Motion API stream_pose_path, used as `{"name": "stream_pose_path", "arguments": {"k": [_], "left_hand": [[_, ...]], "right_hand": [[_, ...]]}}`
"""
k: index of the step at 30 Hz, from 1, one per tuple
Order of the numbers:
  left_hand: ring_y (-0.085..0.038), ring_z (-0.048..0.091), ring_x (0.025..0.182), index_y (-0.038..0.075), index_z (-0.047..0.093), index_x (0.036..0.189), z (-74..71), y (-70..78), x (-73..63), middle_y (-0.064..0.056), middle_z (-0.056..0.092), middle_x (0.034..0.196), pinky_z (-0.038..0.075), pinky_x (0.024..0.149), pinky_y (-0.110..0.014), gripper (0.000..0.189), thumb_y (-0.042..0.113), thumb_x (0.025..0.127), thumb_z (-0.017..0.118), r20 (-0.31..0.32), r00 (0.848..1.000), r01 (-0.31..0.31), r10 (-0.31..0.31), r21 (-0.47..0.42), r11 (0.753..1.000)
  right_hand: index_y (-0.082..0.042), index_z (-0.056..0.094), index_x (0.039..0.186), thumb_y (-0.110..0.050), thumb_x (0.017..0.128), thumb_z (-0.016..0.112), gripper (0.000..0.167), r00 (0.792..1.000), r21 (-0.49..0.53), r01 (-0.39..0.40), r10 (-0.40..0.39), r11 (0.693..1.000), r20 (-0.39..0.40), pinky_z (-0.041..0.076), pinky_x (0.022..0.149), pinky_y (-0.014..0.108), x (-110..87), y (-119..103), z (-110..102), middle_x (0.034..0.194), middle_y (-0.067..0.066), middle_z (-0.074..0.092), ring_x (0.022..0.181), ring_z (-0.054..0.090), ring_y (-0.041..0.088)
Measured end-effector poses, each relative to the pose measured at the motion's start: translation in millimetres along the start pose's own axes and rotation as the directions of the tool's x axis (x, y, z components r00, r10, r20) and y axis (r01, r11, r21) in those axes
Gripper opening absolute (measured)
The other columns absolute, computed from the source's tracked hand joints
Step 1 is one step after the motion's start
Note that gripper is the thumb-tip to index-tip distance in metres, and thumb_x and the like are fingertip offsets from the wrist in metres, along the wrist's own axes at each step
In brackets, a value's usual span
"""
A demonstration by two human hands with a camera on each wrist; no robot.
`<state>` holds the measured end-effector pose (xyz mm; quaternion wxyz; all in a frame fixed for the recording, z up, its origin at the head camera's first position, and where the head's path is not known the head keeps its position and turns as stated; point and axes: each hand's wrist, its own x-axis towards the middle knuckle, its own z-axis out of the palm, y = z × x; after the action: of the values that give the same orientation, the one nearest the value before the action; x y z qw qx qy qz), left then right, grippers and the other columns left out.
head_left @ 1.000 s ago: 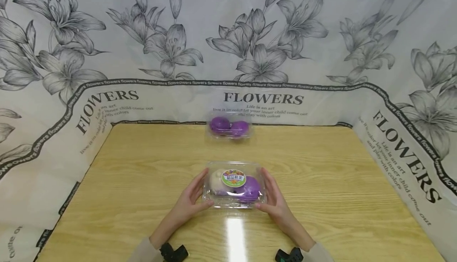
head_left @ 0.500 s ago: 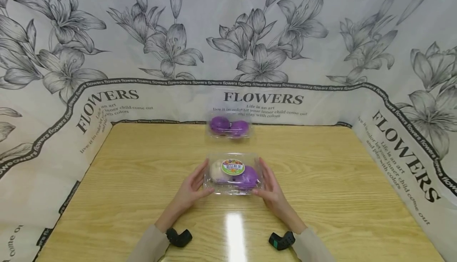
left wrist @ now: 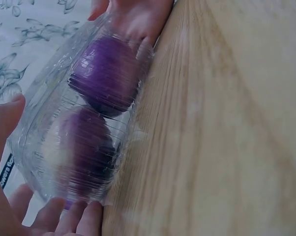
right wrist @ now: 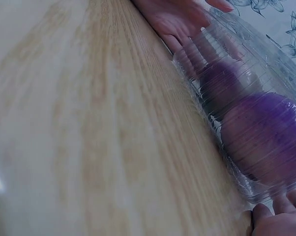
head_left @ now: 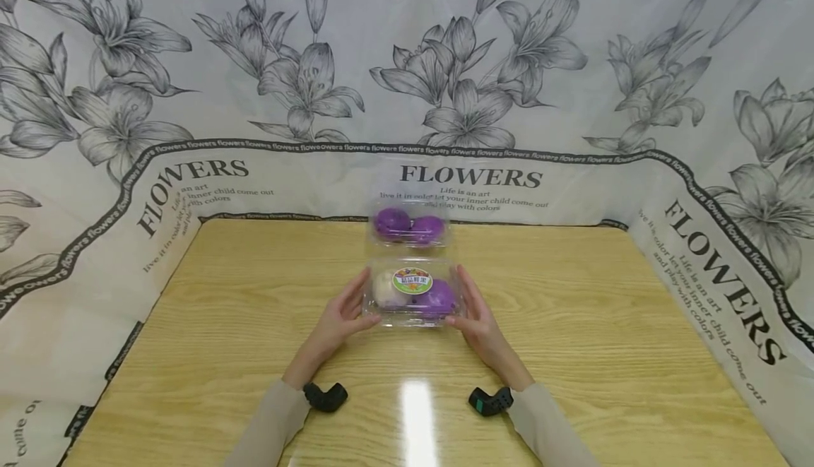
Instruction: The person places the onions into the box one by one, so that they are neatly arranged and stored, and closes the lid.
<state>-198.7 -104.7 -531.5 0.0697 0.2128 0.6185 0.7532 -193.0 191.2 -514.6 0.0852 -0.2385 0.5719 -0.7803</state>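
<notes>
Both hands hold a clear plastic clamshell box [head_left: 407,309] by its two short ends, mid-table. Inside lie two round pieces of produce, one purple [head_left: 437,299] and one cream with purple [head_left: 389,289]; a colourful oval label [head_left: 412,281] sits on the lid. My left hand [head_left: 337,323] grips the left end, thumb at the near edge and fingers along the side. At the opposite end my right hand [head_left: 481,327] grips it likewise. In the left wrist view, the left fingers [left wrist: 47,216] curl at the box's end, close over the wood.
Just behind the held box, a second clear box [head_left: 410,242] with two purple round pieces stands at the table's back edge. Floral fabric [head_left: 470,121] walls the wooden table [head_left: 604,326] at the back and sides. A black wrist device [head_left: 326,398] is on each wrist.
Both hands have moved the held box forward, away from the body, bringing it close to the rear box. The grip at both ends stays the same.
</notes>
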Motion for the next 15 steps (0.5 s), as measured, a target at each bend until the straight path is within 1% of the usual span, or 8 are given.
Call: {"name": "stream_pose_path", "arguments": {"k": [5, 8, 10, 15], "left_hand": [[-0.030, 0.014, 0.150, 0.011, 0.010, 0.160, 0.2, -1.1, 3.1, -0.011, 0.008, 0.165, 0.023, 0.117, -0.025, 0.101, -0.004, 0.083, 0.074, 0.011, 1.000, 0.019, -0.019, -0.005, 1.000], [-0.029, 0.013, 0.150, 0.012, 0.009, 0.160, 0.5, -1.7, 3.6, -0.010, 0.007, 0.166, 0.022, 0.117, -0.026, 0.101, -0.005, 0.084, 0.073, 0.015, 0.999, 0.032, -0.032, -0.009, 0.999], [-0.030, 0.013, 0.150, 0.010, 0.009, 0.160, 0.6, -1.0, 3.0, -0.011, 0.006, 0.166, 0.022, 0.117, -0.027, 0.101, -0.006, 0.084, 0.073, 0.017, 0.999, 0.030, -0.029, -0.013, 0.999], [-0.032, 0.012, 0.150, 0.007, 0.008, 0.159, 0.0, 2.3, 0.9, -0.014, 0.004, 0.165, 0.022, 0.117, -0.028, 0.101, -0.005, 0.084, 0.074, 0.021, 1.000, 0.007, -0.007, -0.021, 1.000]], "right_hand": [[-0.006, -0.012, 0.157, 0.012, 0.085, 0.054, 0.099, 1.000, 0.008, -0.016, 0.016, 1.000, -0.013, -0.005, 0.120, 0.034, -1.3, 1.4, -3.0, 0.164, 0.015, -0.014, 0.150, -0.014, 0.029], [-0.006, -0.013, 0.157, 0.014, 0.086, 0.053, 0.098, 1.000, 0.022, -0.018, 0.018, 1.000, -0.008, -0.011, 0.119, 0.041, -2.5, 2.1, -4.6, 0.164, 0.015, -0.015, 0.149, -0.016, 0.030], [-0.006, -0.012, 0.157, 0.014, 0.086, 0.053, 0.098, 1.000, 0.029, -0.018, 0.018, 0.999, 0.001, -0.012, 0.118, 0.042, -2.5, 2.4, -5.0, 0.164, 0.014, -0.015, 0.149, -0.016, 0.029], [-0.005, -0.012, 0.157, 0.013, 0.086, 0.054, 0.098, 1.000, 0.053, -0.010, 0.009, 0.999, 0.017, -0.013, 0.118, 0.040, -0.6, 3.3, -4.7, 0.164, 0.015, -0.015, 0.149, -0.016, 0.029]]}}
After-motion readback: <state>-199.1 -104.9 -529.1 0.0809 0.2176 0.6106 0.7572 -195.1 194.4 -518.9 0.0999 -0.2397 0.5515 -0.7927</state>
